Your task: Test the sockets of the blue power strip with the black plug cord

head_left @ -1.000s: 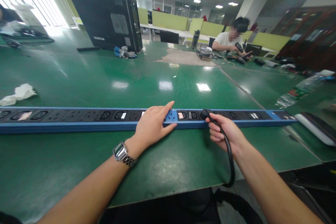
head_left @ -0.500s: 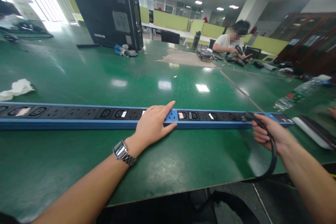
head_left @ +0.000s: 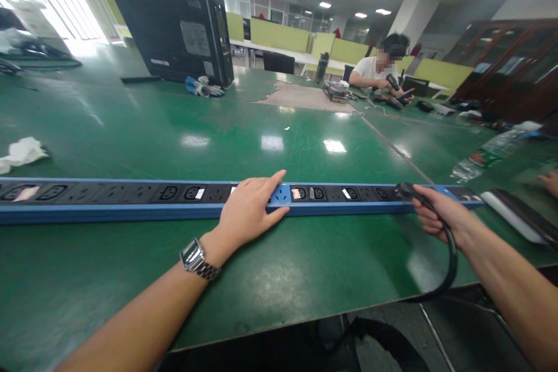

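Note:
A long blue power strip (head_left: 204, 209) with black sockets lies across the green table. Over its middle rests my left hand (head_left: 250, 206), thumb along the near side and fingers across the far side, gripping it beside a blue socket (head_left: 279, 193). My right hand (head_left: 444, 212) is closed around a black power plug (head_left: 404, 190), held at the sockets near the strip's right end. Whether its pins are in a socket is hidden. From that plug a thick black cable (head_left: 451, 267) loops down past the table's front edge.
A black computer case (head_left: 170, 29) stands at the back left, with gloves (head_left: 204, 86) beside it. Crumpled tissue (head_left: 24, 152) lies left. On the right are a plastic bottle (head_left: 488, 154), a black-and-white object (head_left: 518, 218) and another person's hand (head_left: 550, 182). Someone (head_left: 377, 70) sits across the table.
The view has shifted slightly, so the strip's left part appears a little lower. Both hands keep their places on the strip and the plug.

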`<state>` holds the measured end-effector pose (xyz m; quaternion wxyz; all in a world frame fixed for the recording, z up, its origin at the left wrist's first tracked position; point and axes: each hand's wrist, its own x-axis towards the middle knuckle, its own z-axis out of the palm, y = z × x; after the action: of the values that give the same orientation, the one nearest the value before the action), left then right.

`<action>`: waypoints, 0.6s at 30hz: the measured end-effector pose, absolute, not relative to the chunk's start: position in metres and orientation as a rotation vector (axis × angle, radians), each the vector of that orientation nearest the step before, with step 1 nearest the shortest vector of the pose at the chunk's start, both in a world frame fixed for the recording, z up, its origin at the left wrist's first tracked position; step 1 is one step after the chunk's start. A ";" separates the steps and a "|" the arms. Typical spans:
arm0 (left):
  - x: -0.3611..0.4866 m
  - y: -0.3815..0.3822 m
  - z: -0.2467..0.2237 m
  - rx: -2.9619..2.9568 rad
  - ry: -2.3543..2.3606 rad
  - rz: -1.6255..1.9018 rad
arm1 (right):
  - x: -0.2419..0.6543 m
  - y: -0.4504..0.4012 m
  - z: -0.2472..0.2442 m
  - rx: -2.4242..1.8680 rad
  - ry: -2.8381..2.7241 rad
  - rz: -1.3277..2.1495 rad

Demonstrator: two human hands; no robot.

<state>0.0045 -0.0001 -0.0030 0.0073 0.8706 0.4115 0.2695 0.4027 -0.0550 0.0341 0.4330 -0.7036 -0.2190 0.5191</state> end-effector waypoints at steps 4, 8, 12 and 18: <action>0.005 0.000 -0.003 2.725 1.274 0.858 | 0.399 -0.057 0.033 -1.774 -0.537 1.309; 0.001 0.002 -0.004 2.711 1.260 0.884 | 0.397 -0.055 0.040 -1.848 -0.560 1.221; 0.009 -0.003 -0.004 2.678 1.211 1.019 | 0.352 -0.058 0.056 -1.745 -0.696 0.957; 0.032 -0.027 0.009 2.852 0.897 1.288 | 0.214 -0.077 0.085 -1.392 -1.569 1.365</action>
<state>0.0318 -0.0265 0.0087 -0.0565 0.8747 0.2750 0.3950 0.2143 -0.0772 0.0852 0.3139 -0.5281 -0.5953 0.5179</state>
